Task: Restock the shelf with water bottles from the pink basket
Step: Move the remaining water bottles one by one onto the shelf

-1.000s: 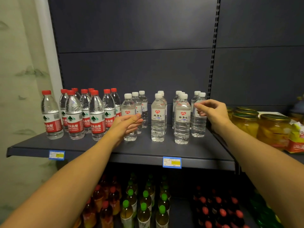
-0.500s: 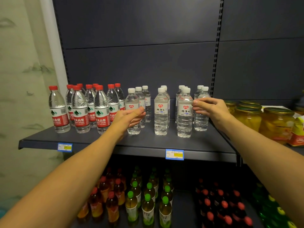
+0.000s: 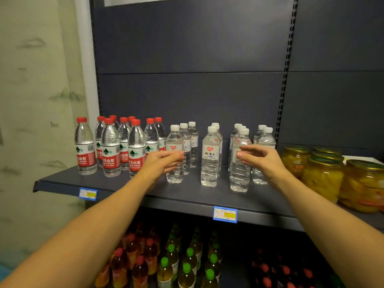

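Both hands have come back a little from the bottles since one second ago. The left hand [image 3: 161, 164] lay then against the front white-capped bottle [image 3: 175, 154] of the left row; now its fingers are straight and loose, and they hold nothing. They reach just in front of that bottle, and I cannot tell if the tips touch it. The right hand [image 3: 260, 160] was at the rightmost row; now it has drawn toward the person and a little to the middle, with fingers relaxed and slightly bent, gripping nothing, in front of another white-capped bottle [image 3: 240, 161]. I judge that the bottles were just set straight and let go, so this placing is finished and the next trip to the basket can begin.

The pink basket is not visible, so what remains in it I cannot say.

The shelf [image 3: 187, 199] carries the water. Beyond the hands, the white-capped bottles stand upright in four short rows going to the back. To the left of the left hand stands a group of red-capped bottles [image 3: 136, 150], also upright. To the right of the right hand are glass jars [image 3: 323, 175] filled with yellow fruit, gold lids closed. Under the arms, the lower shelf holds tea-coloured drinks [image 3: 172, 260] with green and red caps.
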Tool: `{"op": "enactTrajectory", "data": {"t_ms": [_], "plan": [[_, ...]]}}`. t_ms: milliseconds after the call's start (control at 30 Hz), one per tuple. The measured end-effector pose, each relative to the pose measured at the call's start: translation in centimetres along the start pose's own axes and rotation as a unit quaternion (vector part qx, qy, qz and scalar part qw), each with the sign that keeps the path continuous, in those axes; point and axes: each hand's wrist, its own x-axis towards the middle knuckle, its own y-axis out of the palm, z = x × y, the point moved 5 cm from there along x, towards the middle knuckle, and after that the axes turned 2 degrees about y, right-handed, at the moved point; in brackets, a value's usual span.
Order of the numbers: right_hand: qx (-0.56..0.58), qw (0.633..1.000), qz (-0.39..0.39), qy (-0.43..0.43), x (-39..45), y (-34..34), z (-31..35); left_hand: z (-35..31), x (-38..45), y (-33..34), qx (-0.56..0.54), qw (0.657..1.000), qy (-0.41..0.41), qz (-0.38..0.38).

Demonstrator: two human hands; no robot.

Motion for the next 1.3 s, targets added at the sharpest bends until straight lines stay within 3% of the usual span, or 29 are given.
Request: {"op": "enactTrajectory", "data": {"t_ms": [833,1067,1300], "plan": [[0.035,0.991,0.129,-0.003,1.8,15.0,1.8,0.7,-2.5,-10.8,-0.019,0.997,0.041,-0.065],[0.058,0.982,0.182,-0.009,1.8,20.7,2.2,0.4,-5.2,-13.9,-0.002,0.994,0.031,-0.109],[0.087,0.964,0.250,-0.010,1.2,29.0,2.8,-0.3,-10.5,-20.7,0.053,0.978,0.027,-0.202]]}}
